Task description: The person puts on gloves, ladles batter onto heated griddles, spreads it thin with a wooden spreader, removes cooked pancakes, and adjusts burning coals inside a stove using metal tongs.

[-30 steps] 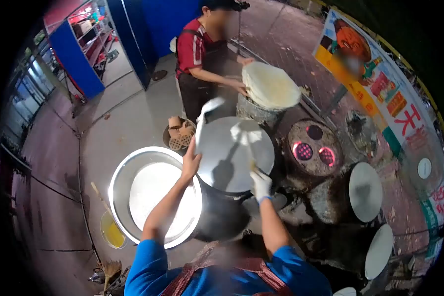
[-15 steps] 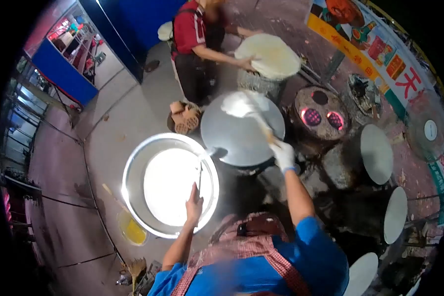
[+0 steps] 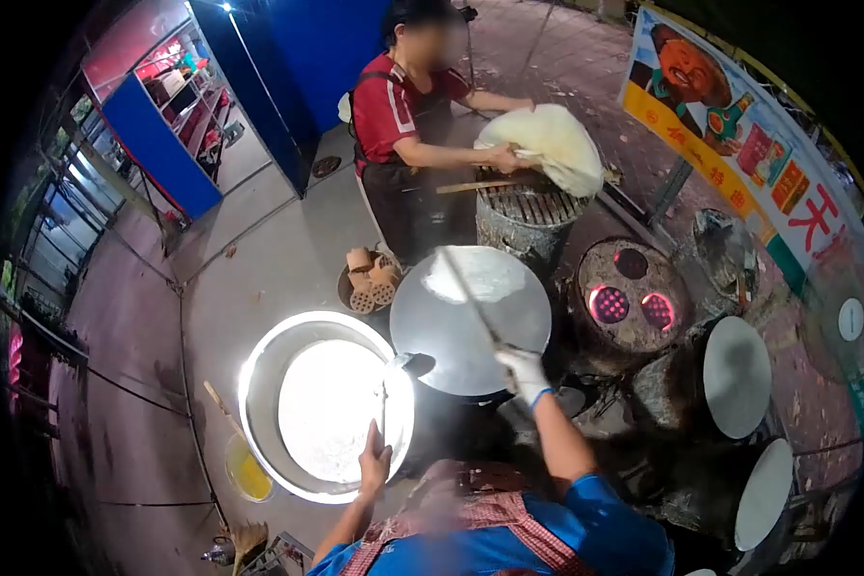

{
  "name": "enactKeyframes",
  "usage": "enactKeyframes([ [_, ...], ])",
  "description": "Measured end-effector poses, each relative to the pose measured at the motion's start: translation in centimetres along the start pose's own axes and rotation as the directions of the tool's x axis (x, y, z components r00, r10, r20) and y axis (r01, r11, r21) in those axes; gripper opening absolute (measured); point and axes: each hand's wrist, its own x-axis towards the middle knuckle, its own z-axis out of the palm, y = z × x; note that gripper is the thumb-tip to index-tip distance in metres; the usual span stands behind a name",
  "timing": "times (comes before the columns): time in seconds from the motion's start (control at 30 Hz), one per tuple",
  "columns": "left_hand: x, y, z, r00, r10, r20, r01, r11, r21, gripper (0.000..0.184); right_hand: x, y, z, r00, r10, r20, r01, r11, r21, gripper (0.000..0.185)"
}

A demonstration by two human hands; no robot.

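Observation:
My left hand (image 3: 375, 465) is closed round the handle of a ladle (image 3: 415, 364). The ladle's bowl is over the rim of a large metal pot (image 3: 250, 413), which holds white batter (image 3: 326, 408). My right hand (image 3: 523, 372), in a white glove, grips a long-handled spreader (image 3: 470, 298). Its far end reaches a layer of white batter (image 3: 480, 276) on the upper part of a round grey griddle (image 3: 470, 336). The spreader's head is too blurred to make out.
Across the griddle, a person (image 3: 408, 125) holds a large pale flatbread (image 3: 547, 144) over a barrel stove with a grate (image 3: 528, 204). To the right are a stove with glowing briquettes (image 3: 634, 288) and upright round plates (image 3: 737, 376). Briquettes (image 3: 370, 278) and a tub of yellow liquid (image 3: 250, 470) stand left.
The view has shifted, so most things sit lower. My right hand has swung the spreader leftward across the griddle. The other person has lifted and partly folded the flatbread, exposing the grate.

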Motion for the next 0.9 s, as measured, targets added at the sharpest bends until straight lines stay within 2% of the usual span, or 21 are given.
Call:
enactKeyframes([
  [0.03,-0.5,-0.5,0.4,1.000,-0.010,-0.019,0.009,1.000,-0.029,0.069,-2.4,-2.4,1.5,0.982,0.175,0.074,-0.175,0.984,-0.006,0.024],
  [0.07,-1.8,2.8,0.2,0.985,-0.175,0.004,0.175,0.983,-0.049,0.071,-2.6,-2.8,0.6,0.979,0.140,0.145,-0.133,0.989,-0.059,0.025],
  [0.1,-2.2,1.6,0.2,0.990,-0.138,-0.012,0.134,0.976,-0.171,0.071,-2.3,-3.4,-0.5,0.970,0.100,0.222,-0.078,0.991,-0.104,0.027],
  [0.17,-4.5,1.4,-0.5,0.964,-0.264,-0.023,0.254,0.947,-0.198,0.071,-1.3,-5.4,-4.7,0.983,0.078,0.166,-0.061,0.993,-0.103,0.028],
  [0.2,-4.6,-1.9,-0.4,0.978,-0.192,-0.078,0.171,0.962,-0.215,0.070,-0.3,-6.3,-6.0,0.986,0.153,0.060,-0.151,0.988,-0.037,0.029],
  [0.23,-5.4,-2.0,-0.1,0.968,-0.236,-0.087,0.207,0.944,-0.256,0.070,-0.4,-8.2,-5.9,0.994,0.105,0.043,-0.109,0.988,0.111,0.029],
  [0.3,-6.9,-1.3,0.4,0.941,-0.322,-0.102,0.271,0.900,-0.341,0.070,2.2,-6.7,-5.3,0.982,0.169,0.082,-0.168,0.986,-0.013,0.027],
  [0.37,-7.2,0.0,1.0,0.889,-0.457,-0.031,0.397,0.802,-0.446,0.070,1.5,-4.8,-3.8,0.940,0.237,0.244,-0.212,0.969,-0.125,0.026],
  [0.43,-8.0,-2.4,1.6,0.879,-0.472,-0.072,0.380,0.783,-0.492,0.070,0.9,-4.8,-4.7,0.903,0.305,0.301,-0.268,0.950,-0.161,0.023],
  [0.5,-8.5,-3.3,1.6,0.883,-0.456,-0.114,0.333,0.779,-0.532,0.070,2.5,-5.5,-7.9,0.938,0.209,0.277,-0.169,0.972,-0.160,0.021],
  [0.53,-9.3,-2.5,1.2,0.882,-0.463,-0.090,0.353,0.773,-0.527,0.072,3.4,-7.4,-8.7,0.942,0.272,0.197,-0.241,0.956,-0.165,0.021],
  [0.57,-9.6,-3.3,1.5,0.903,-0.399,-0.159,0.296,0.847,-0.442,0.072,4.7,-8.5,-8.6,0.959,0.252,0.128,-0.250,0.968,-0.033,0.020],
  [0.63,-10.1,-3.2,1.9,0.843,-0.510,-0.170,0.372,0.782,-0.500,0.072,6.4,-8.7,-7.9,0.959,0.204,0.195,-0.189,0.978,-0.094,0.017],
  [0.67,-10.0,-2.0,1.9,0.833,-0.539,-0.125,0.404,0.748,-0.527,0.072,5.2,-9.6,-6.5,0.929,0.289,0.229,-0.237,0.943,-0.232,0.019],
  [0.7,-10.0,-2.7,1.7,0.826,-0.556,-0.091,0.420,0.715,-0.558,0.071,4.7,-8.1,-6.1,0.906,0.323,0.274,-0.261,0.935,-0.240,0.020],
  [0.77,-10.2,-3.9,2.1,0.830,-0.544,-0.125,0.397,0.733,-0.552,0.070,2.8,-7.0,-6.7,0.871,0.338,0.356,-0.224,0.919,-0.324,0.022],
  [0.8,-10.3,-2.4,2.2,0.818,-0.564,-0.114,0.388,0.687,-0.614,0.070,2.9,-6.5,-7.6,0.859,0.360,0.364,-0.240,0.911,-0.334,0.022],
  [0.83,-10.5,-1.9,2.3,0.811,-0.563,-0.158,0.397,0.729,-0.557,0.069,3.7,-6.9,-8.6,0.825,0.404,0.394,-0.274,0.897,-0.347,0.020],
  [0.9,-11.1,-2.4,2.0,0.838,-0.509,-0.197,0.343,0.771,-0.536,0.069,6.5,-9.0,-8.8,0.905,0.316,0.284,-0.206,0.912,-0.356,0.016],
])
